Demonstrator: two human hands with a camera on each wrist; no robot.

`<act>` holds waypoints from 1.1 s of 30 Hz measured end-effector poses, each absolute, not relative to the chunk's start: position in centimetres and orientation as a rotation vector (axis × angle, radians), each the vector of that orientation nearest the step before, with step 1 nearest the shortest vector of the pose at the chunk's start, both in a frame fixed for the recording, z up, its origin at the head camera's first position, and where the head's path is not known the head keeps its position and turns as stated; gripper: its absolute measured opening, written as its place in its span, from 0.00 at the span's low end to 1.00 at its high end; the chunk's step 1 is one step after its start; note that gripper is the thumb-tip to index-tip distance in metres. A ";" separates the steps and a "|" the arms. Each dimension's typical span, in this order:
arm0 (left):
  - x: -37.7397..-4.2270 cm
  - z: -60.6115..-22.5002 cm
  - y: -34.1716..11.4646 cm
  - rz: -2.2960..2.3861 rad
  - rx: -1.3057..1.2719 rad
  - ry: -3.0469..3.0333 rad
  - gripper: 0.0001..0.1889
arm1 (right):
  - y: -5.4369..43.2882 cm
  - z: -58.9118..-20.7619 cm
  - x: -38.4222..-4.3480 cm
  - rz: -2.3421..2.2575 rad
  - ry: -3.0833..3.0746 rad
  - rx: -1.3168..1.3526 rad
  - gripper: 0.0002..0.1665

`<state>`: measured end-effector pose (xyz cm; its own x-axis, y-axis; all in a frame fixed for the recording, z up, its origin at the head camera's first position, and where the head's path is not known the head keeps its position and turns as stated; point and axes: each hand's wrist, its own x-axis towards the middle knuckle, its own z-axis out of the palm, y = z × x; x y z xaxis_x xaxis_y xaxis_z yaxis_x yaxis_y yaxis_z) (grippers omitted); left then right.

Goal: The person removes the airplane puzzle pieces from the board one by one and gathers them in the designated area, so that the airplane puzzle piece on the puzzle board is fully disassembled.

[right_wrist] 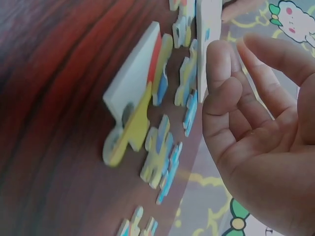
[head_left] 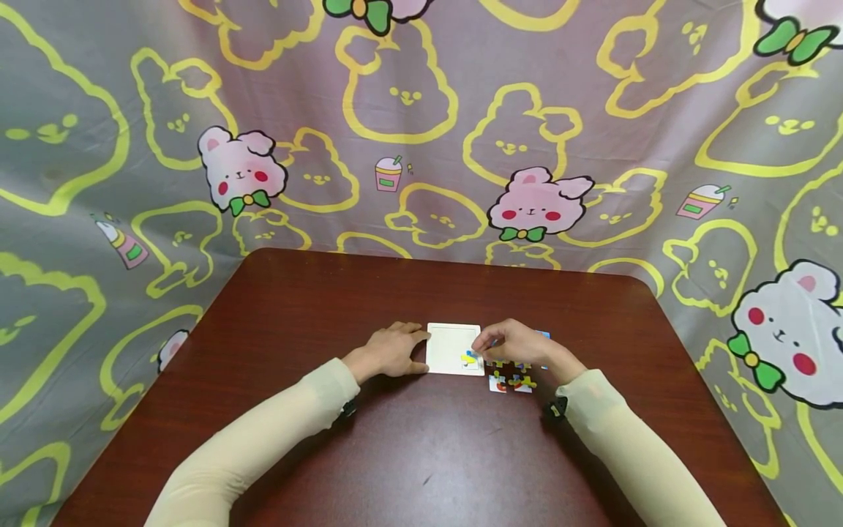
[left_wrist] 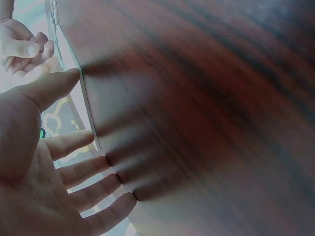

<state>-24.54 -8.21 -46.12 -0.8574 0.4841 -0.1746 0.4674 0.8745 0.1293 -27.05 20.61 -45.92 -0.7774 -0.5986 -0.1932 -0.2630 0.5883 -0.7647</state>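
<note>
A square white puzzle tray [head_left: 448,348] lies on the table, one yellow, blue and white jigsaw piece [head_left: 469,359] in its near right corner. My left hand [head_left: 395,350] rests at the tray's left side; thumb and index fingertip meet the tray edge [left_wrist: 81,98] in the left wrist view, and the other fingertips touch the tabletop. Over the tray's right edge hovers my right hand [head_left: 516,342], its fingers loosely bent beside that piece. Nothing shows between the thumb and fingers of the right hand [right_wrist: 261,103] in the right wrist view.
Several loose jigsaw pieces [head_left: 497,383] lie right of the tray, some partly hidden under my right hand. A white, red and yellow piece [right_wrist: 133,88] is nearest the right wrist camera. Beyond the brown table [head_left: 342,293] hangs a patterned cloth [head_left: 408,110].
</note>
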 end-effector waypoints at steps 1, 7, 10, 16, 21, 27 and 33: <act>-24.5 -46.1 -8.2 0.123 0.728 2.843 0.38 | 20.4 -46.0 -27.1 -1.045 2.390 -0.681 0.11; -24.5 -46.1 -8.2 0.128 0.721 2.843 0.37 | 19.8 -46.5 -27.5 -1.029 2.406 -0.704 0.11; -24.6 -46.2 -8.2 0.124 0.723 2.843 0.37 | 19.7 -46.7 -27.6 -1.015 2.410 -0.718 0.10; -24.6 -46.1 -8.2 0.127 0.722 2.840 0.37 | 19.4 -46.6 -27.5 -1.027 2.405 -0.706 0.09; -24.6 -46.0 -8.2 0.128 0.722 2.847 0.37 | 19.1 -46.4 -27.5 -1.040 2.425 -0.689 0.08; -24.5 -46.1 -8.2 0.144 0.718 2.851 0.37 | 18.7 -46.3 -27.2 -1.036 2.453 -0.649 0.08; -24.5 -46.1 -8.2 0.134 0.720 2.851 0.37 | 18.7 -46.4 -27.2 -1.064 2.438 -0.623 0.10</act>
